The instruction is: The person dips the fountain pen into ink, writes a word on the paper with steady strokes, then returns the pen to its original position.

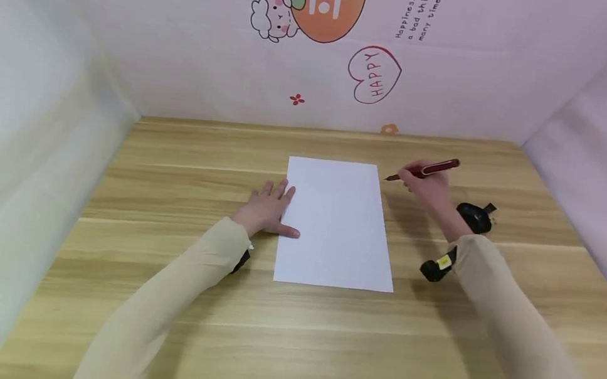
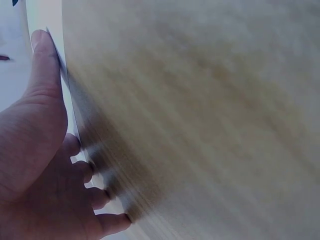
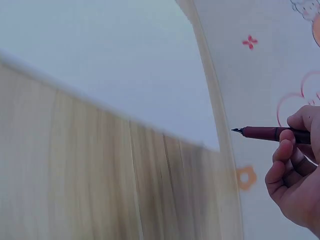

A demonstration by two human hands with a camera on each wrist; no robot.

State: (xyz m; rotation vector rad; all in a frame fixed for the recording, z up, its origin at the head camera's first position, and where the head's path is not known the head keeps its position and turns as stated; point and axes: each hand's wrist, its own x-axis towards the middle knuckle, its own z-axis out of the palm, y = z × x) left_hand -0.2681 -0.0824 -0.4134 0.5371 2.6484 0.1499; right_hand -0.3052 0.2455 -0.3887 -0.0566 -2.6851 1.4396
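Observation:
A blank white sheet of paper (image 1: 336,225) lies on the wooden table. Along its left edge my left hand (image 1: 267,209) rests with fingers spread, the thumb and some fingertips on the paper. The left wrist view shows that hand (image 2: 42,145) with its thumb stretched along the sheet's edge. My right hand (image 1: 426,180) pinches a dark red fountain pen (image 1: 441,166) beyond the sheet's upper right corner. In the right wrist view the bare nib of the pen (image 3: 260,132) points away from the fingers (image 3: 282,150), apart from the paper.
The wooden table (image 1: 199,158) meets a printed backdrop (image 1: 196,43) at the back. White fabric hangs on the left (image 1: 18,148) and right (image 1: 600,137). Black wrist devices (image 1: 473,217) show around the right forearm, and part of another (image 1: 241,261) under the left sleeve.

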